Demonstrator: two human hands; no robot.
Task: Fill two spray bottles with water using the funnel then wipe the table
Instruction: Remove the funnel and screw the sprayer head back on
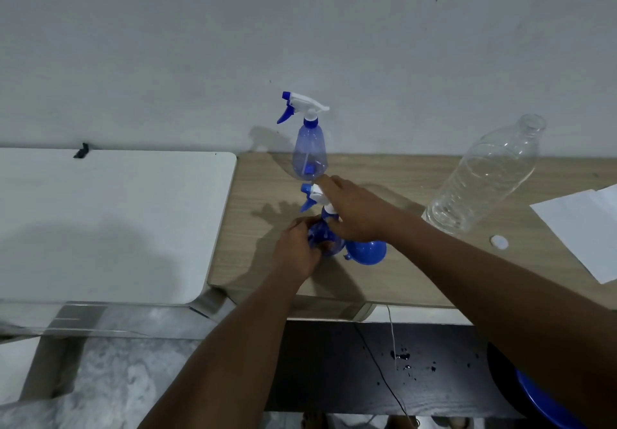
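- Spray bottle (325, 238) nearest you stands on the desk (260, 228) — your left hand (298, 250) wraps its body.
- Your right hand (350, 211) closes around its trigger head (315, 195); likely unscrewing or screwing — keep the body steady.
- Funnel (367, 252) lies beside it.

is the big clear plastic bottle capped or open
Open. The clear bottle has a bare mouth with no cap on it, and a small white cap lies on the wooden table beside it.
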